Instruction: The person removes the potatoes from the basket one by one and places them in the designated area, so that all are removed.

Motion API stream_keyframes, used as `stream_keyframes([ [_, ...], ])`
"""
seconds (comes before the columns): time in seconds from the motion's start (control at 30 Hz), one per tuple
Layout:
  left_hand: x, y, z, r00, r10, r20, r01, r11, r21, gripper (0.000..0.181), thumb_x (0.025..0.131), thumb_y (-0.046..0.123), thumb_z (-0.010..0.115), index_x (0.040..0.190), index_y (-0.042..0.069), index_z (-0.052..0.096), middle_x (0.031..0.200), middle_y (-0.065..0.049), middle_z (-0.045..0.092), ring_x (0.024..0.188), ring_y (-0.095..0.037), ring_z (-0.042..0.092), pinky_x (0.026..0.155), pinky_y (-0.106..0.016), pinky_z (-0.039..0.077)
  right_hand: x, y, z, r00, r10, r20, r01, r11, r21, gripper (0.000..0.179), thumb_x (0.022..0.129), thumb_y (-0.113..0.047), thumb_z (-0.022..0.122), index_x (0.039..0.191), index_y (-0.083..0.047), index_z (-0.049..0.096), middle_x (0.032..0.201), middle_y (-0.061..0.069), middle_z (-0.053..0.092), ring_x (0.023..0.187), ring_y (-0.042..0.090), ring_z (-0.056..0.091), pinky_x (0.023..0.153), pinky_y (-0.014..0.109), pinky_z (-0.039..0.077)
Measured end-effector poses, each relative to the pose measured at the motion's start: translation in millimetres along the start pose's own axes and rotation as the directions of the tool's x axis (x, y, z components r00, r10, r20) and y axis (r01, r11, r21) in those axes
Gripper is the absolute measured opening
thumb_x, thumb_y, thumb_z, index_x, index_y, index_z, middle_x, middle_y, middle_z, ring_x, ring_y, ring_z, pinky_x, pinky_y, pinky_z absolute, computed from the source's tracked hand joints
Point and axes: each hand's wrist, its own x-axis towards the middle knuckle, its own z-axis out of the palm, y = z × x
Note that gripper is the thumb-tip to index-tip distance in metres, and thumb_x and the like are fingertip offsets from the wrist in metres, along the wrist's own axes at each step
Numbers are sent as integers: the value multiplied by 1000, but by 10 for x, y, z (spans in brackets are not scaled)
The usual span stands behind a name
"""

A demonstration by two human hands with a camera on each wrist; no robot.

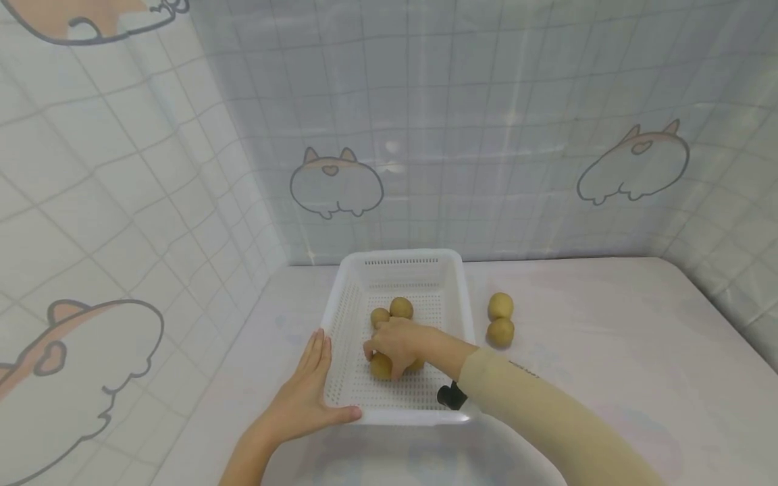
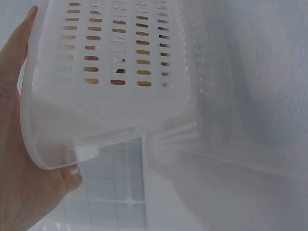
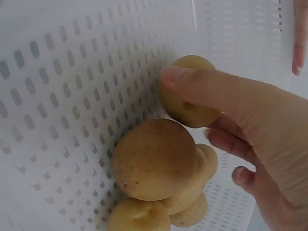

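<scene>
A white perforated plastic basket (image 1: 340, 378) stands on the table with several potatoes (image 1: 401, 308) inside. My right hand (image 1: 398, 343) reaches into it and pinches one potato (image 3: 188, 109) between thumb and fingers, low over the basket floor. Beside that potato, a larger brown potato (image 3: 155, 161) and a paler one (image 3: 138, 217) lie grouped in the right wrist view. My left hand (image 1: 302, 398) rests at the basket's near left corner, fingers straight along the left rim, thumb along the front rim. From the left wrist view the slotted basket wall (image 2: 110, 103) hides most of the contents.
Two more potatoes, a yellow one (image 1: 501, 306) and a browner one (image 1: 500, 333), lie on the white table (image 1: 595, 351) right of the basket. Tile-patterned sheets (image 1: 462, 135) hang behind and at both sides. A small black device (image 1: 451, 397) sits at my right wrist.
</scene>
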Motion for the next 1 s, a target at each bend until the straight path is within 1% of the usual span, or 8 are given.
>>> stream_keyframes([
  [0.1, -4, -1, 0, 1000, 6, 1, -6, 1000, 2, 130, 70, 72, 68, 149, -11, 7, 157, -22, -11, 145, -37, -7, 111, -56, 15, 7, -3, -15, 997, -6, -74, 5, 1000, -18, 50, 68, -43, 85, 113, -33, 65, 100, -9, 58, 91, 8, 46, 82, 25, 46],
  [0.2, -9, 3, -1, 1000, 8, 3, -8, 1000, 2, 130, 70, 72, 68, 148, -11, 6, 157, -22, -11, 144, -39, -7, 111, -56, 15, 16, -10, -39, 989, -13, -144, 10, 1000, -16, 48, 69, -44, 82, 110, -30, 64, 97, -10, 61, 90, 9, 48, 79, 25, 45],
  [0.4, -14, 4, 5, 1000, 5, -3, -5, 1000, 5, 130, 69, 72, 68, 149, -11, 7, 157, -22, -11, 144, -39, -6, 111, -57, 16, 6, -33, -125, 980, 12, -197, -11, 1000, 7, 46, 71, -48, 78, 109, -29, 61, 92, -13, 61, 86, 7, 50, 73, 27, 41],
  [0.5, -16, 4, 10, 1000, 4, -5, -4, 1000, 7, 130, 69, 73, 68, 149, -11, 8, 158, -22, -10, 145, -39, -6, 111, -57, 17, -8, -25, -172, 972, 36, -232, -32, 999, 22, 47, 72, -48, 77, 112, -29, 61, 94, -13, 62, 86, 7, 50, 70, 28, 42],
  [0.63, -14, 7, 13, 1000, 2, -4, -2, 1000, 10, 130, 69, 73, 67, 149, -11, 7, 158, -21, -11, 145, -37, -7, 111, -57, 16, -35, 5, -229, 954, 57, -296, -36, 997, 75, 48, 74, -46, 77, 116, -27, 64, 101, -11, 65, 90, 8, 51, 71, 25, 44],
  [0.83, -9, 17, 9, 1000, 4, -7, -4, 1000, 9, 130, 69, 73, 68, 149, -11, 8, 158, -21, -10, 145, -38, -6, 111, -57, 16, -69, 50, -302, 922, 97, -375, -35, 985, 170, 53, 73, -45, 80, 118, -22, 65, 103, -8, 65, 91, 9, 53, 77, 24, 46],
  [0.93, -7, 15, 9, 1000, 6, -9, -6, 1000, 14, 130, 69, 74, 67, 149, -11, 8, 158, -21, -10, 145, -39, -5, 111, -57, 17, -97, 63, -352, 907, 136, -398, -22, 961, 277, 55, 74, -41, 82, 122, -21, 64, 108, -7, 65, 97, 12, 56, 81, 25, 48],
  [1.0, -6, 12, 11, 1000, 8, -10, -7, 1000, 17, 130, 69, 74, 67, 149, -11, 8, 158, -21, -9, 145, -39, -4, 111, -57, 18, -124, 71, -384, 896, 166, -412, -4, 930, 367, 55, 74, -38, 83, 123, -21, 63, 113, -7, 64, 102, 14, 57, 83, 26, 48],
])
